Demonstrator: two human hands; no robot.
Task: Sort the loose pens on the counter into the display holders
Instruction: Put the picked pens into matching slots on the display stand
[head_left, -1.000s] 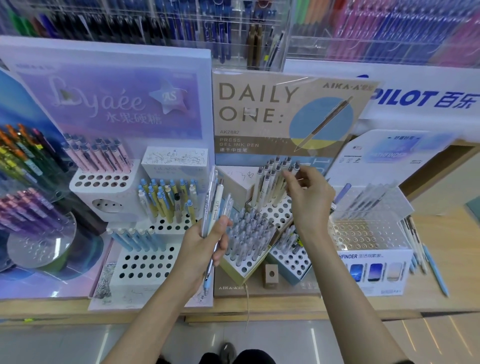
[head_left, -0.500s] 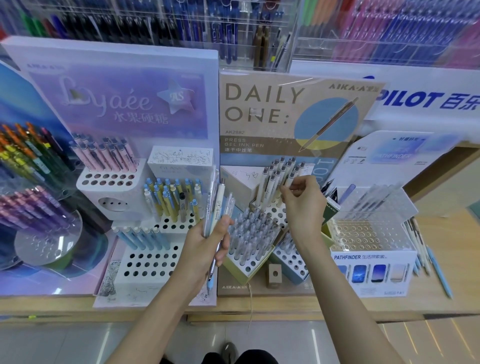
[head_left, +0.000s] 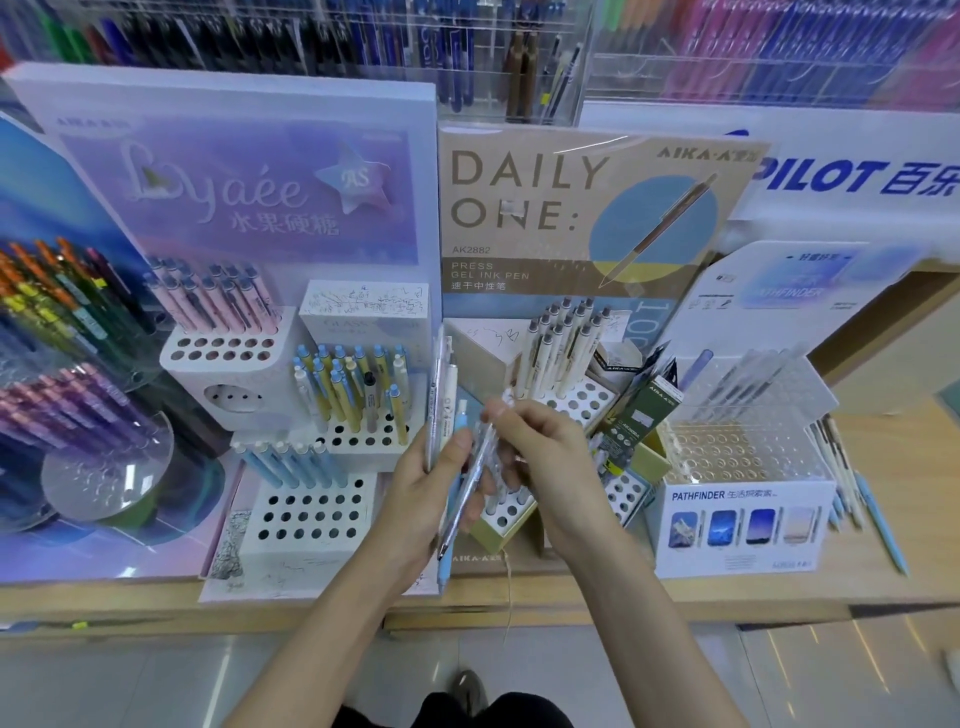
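Note:
My left hand (head_left: 423, 493) grips a bundle of pens (head_left: 442, 395), white, clear and light blue, upright in front of the displays. My right hand (head_left: 540, 457) has come beside it and pinches a clear pen (head_left: 467, 499) from that bundle near its top. Behind the hands stands the Daily One holder (head_left: 582, 402) with several cream pens (head_left: 563, 343) in its back rows. To the left, the white stepped holder (head_left: 311, 512) carries light blue pens, with yellow and blue ones a step higher.
A clear Pathfinder holder (head_left: 748, 452) stands at the right, with loose pens (head_left: 852, 488) lying on the wooden counter beside it. Pink pens (head_left: 218, 299) fill the Lyaée stand at back left. Round racks of coloured pens (head_left: 57, 322) sit far left. Pen shelves run along the top.
My right hand left the cream pens in the Daily One holder and came down and left to the bundle in my left hand, where it now pinches a clear pen.

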